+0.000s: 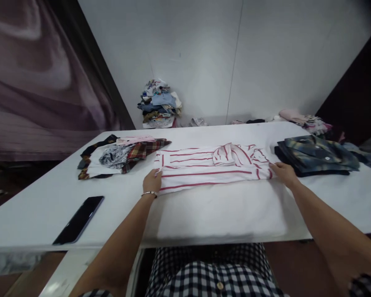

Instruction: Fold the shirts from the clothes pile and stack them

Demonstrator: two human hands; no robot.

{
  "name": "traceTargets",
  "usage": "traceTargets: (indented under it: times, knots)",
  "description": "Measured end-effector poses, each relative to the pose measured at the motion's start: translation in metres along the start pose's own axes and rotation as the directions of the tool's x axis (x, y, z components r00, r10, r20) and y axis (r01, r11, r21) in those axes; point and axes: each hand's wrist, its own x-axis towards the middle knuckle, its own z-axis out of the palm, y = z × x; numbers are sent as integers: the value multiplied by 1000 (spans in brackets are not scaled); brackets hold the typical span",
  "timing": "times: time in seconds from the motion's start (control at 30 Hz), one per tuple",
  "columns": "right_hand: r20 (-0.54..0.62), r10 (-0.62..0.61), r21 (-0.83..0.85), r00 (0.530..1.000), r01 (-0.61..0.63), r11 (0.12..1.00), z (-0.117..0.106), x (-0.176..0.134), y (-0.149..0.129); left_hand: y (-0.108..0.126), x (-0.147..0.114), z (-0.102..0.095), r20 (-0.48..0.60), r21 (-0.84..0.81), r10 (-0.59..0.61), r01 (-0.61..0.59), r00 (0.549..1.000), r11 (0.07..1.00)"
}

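Note:
A white shirt with red stripes (204, 169) lies partly folded in a long strip across the middle of the white table. My left hand (152, 181), with a bracelet at the wrist, is closed on the strip's left end. At the other end my right hand (283, 173) pinches the fabric near the shirt's right edge. A bunched part of the striped cloth sits on top, right of the middle. The shirt's near edge looks slightly raised between the two hands.
Crumpled clothes (120, 156) lie on the table at left. A black phone (79, 220) rests near the front edge. Folded garments (321, 154) are stacked at right. Behind the table stand a tall clothes pile (160, 103) and more cloth (306, 121) by the wall.

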Motion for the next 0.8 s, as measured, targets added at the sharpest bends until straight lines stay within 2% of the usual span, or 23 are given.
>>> traceTargets:
  times: [0.13, 0.2, 0.37, 0.47, 0.5, 0.57, 0.67, 0.73, 0.8]
  knots:
    - [90, 25, -192, 996, -7, 981, 6, 1, -13, -5, 3, 1, 138, 129, -55, 37, 989, 991]
    - [100, 30, -253, 995, -4, 967, 6, 2, -17, -4, 4, 0, 146, 147, -48, 26, 988, 989]
    - [-1, -4, -141, 1000, 4, 990, 1, 5, -17, -6, 6, -4, 103, 46, 28, -33, 994, 998]
    - [-39, -18, -75, 999, 15, 997, 0, 9, -19, -8, 8, -2, 70, -19, 29, -28, 997, 999]
    - [-26, -15, -104, 1000, 12, 995, 1, 11, -20, -7, 8, 0, 58, -17, 27, -26, 998, 1000]
    - [89, 11, -246, 996, 11, 969, 1, 17, -23, -6, 10, 2, 82, 44, 37, -41, 996, 998]
    - [283, 64, -443, 957, 71, 894, 1, 28, -28, -3, 10, 5, 197, 196, 47, -86, 979, 977]
    - [306, 37, -453, 951, 112, 884, 1, 34, -34, -2, 10, 5, 232, 252, 45, -105, 972, 962]
    - [297, -32, -379, 954, 149, 913, 4, 38, -44, -1, 8, 5, 225, 258, 43, -102, 973, 961]
